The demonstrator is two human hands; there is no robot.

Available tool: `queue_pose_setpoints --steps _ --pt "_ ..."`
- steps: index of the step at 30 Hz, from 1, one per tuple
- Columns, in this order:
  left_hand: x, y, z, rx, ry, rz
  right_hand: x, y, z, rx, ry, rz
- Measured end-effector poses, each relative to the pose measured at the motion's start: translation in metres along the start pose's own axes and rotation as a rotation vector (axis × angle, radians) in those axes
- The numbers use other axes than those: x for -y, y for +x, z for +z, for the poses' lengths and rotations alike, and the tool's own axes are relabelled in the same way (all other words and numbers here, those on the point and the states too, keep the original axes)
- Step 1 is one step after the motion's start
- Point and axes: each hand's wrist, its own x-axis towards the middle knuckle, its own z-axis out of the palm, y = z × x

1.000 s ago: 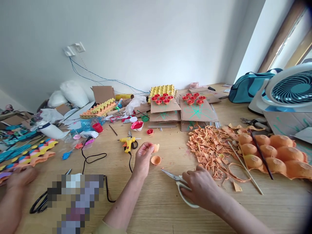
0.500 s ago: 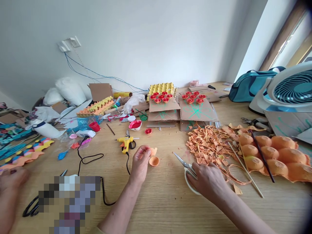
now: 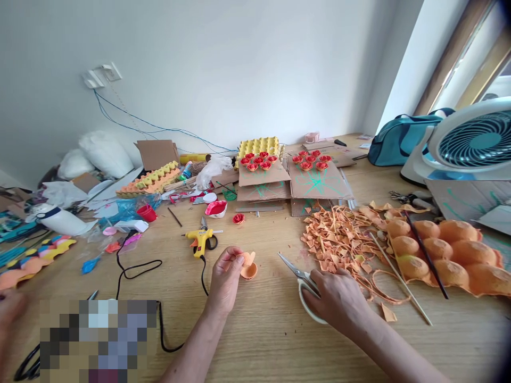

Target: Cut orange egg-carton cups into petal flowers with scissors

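My left hand (image 3: 224,279) is closed, pinching a small piece of orange egg carton (image 3: 249,259) with petal-like flaps between thumb and fingers. Just beneath it, a round orange egg-carton cup (image 3: 249,272) rests on the table, partly covered by the held piece. My right hand (image 3: 337,295) is wrapped around the handles of white-handled scissors (image 3: 299,273). The blades point up and left, apart from the orange piece, and look nearly closed. A heap of orange carton scraps (image 3: 331,239) lies just beyond my right hand.
A yellow glue gun (image 3: 202,242) with a black cord lies left of centre. Red paper-like flowers (image 3: 261,160) stand on cardboard (image 3: 315,189) at the back. An orange egg tray (image 3: 451,258) and a fan (image 3: 479,141) are right. Another person's hand (image 3: 11,306) shows at the left edge.
The orange piece has turned in my left fingers and its flaps show more clearly. The whole view has shifted slightly. My right hand still holds the scissors in nearly the same place.
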Motion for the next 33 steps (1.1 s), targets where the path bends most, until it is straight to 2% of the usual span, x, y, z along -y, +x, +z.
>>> queue_pose_setpoints --steps 14,26,31,33 --pt "-0.005 -0.007 -0.001 0.06 0.051 -0.003 0.002 0.001 0.001 -0.011 0.004 -0.033" --pt "-0.007 -0.012 -0.001 0.092 0.109 0.013 0.001 0.001 -0.009 0.093 -0.023 0.037" --pt "-0.004 -0.017 -0.001 0.164 0.193 0.005 -0.012 0.004 -0.013 0.095 -0.084 0.158" --pt "-0.003 -0.02 0.001 0.195 0.241 -0.006 -0.011 0.006 -0.013 0.094 -0.086 0.149"
